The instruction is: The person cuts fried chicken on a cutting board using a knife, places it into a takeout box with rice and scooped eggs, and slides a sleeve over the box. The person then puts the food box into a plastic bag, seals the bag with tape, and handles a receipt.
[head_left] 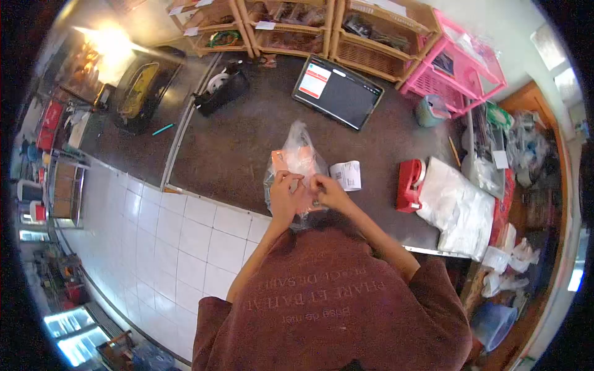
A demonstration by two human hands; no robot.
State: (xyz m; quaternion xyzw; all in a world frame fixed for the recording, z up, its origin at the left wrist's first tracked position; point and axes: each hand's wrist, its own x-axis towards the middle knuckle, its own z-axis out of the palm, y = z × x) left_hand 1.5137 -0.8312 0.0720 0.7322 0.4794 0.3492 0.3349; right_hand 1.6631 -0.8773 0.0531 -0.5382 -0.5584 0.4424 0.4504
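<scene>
A clear plastic bag [299, 135] with orange items [279, 162] inside lies on the dark table near its front edge, its top pointing away from me. My left hand [286, 190] is on the left part of the bag, with its fingers pinched on the plastic. From the right, my right hand [328, 191] meets it, fingers curled closed on the bag too. The two hands nearly touch over the bag. Just right of them lies a white printed paper slip [346, 175].
A tablet [338, 93] stands behind the bag. At right are a red tape dispenser [409, 185], white plastic bags [461, 207] and a cup [432, 111]. Brown baskets [288, 37] and a pink rack [458, 74] line the back. A black box [221, 91] sits at left.
</scene>
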